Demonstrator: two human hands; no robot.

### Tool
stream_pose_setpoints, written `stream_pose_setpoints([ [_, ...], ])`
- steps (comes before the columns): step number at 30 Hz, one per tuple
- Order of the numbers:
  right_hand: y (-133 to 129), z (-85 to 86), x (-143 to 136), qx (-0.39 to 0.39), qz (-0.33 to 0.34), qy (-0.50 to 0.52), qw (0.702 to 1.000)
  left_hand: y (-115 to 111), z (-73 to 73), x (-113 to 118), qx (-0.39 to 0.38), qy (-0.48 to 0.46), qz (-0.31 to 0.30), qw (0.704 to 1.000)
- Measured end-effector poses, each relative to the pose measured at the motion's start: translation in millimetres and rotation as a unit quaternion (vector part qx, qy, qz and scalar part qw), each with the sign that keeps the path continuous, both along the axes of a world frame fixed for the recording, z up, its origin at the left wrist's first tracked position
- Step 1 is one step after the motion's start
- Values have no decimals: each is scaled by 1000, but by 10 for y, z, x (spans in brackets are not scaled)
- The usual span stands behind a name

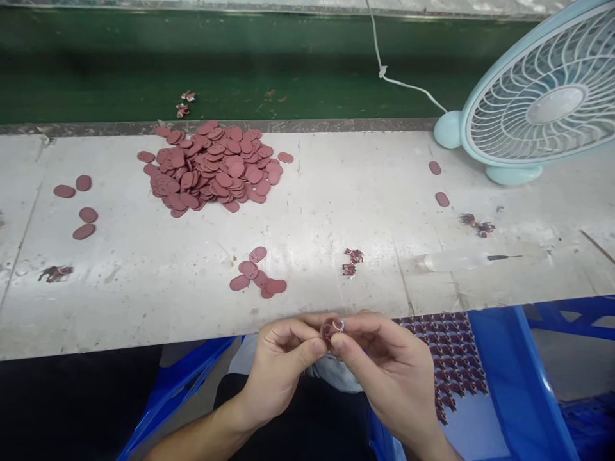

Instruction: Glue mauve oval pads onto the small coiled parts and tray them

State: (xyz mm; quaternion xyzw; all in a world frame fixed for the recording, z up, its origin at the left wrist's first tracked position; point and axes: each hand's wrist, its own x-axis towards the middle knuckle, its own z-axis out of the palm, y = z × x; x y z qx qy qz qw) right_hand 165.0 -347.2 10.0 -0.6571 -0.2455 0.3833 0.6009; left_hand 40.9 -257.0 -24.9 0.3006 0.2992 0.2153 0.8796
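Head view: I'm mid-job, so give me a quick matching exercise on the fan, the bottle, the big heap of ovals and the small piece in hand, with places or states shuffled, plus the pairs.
Column one
1. Desk fan
2. Large heap of reddish-brown ovals
3. Translucent bottle
4. Small held piece

Column two
A. Between the left hand and the right hand
B. Lying on its side, dark tip to the picture's right
C. Pale blue, at the picture's right edge
D. Left of the picture's centre, near the green strip

Pairs: 1-C, 2-D, 3-B, 4-A
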Motion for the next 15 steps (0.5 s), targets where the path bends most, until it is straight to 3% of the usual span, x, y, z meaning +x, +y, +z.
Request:
stream_pose_setpoints([
  [8, 21, -17, -45, 13, -26, 51, 998, -27, -50, -16, 22, -12, 11, 1000],
  [11, -21, -44, -53, 34, -33, 100, 994, -12, -55, -70, 71, -12, -4, 997],
  [13, -118, -102, -22, 48, -45, 141, 988, 94, -39, -136, 167, 8, -33, 985],
  [15, -279, -185, 55, 58, -78, 163, 982, 300, -6, -219, 355, 60, -52, 932],
])
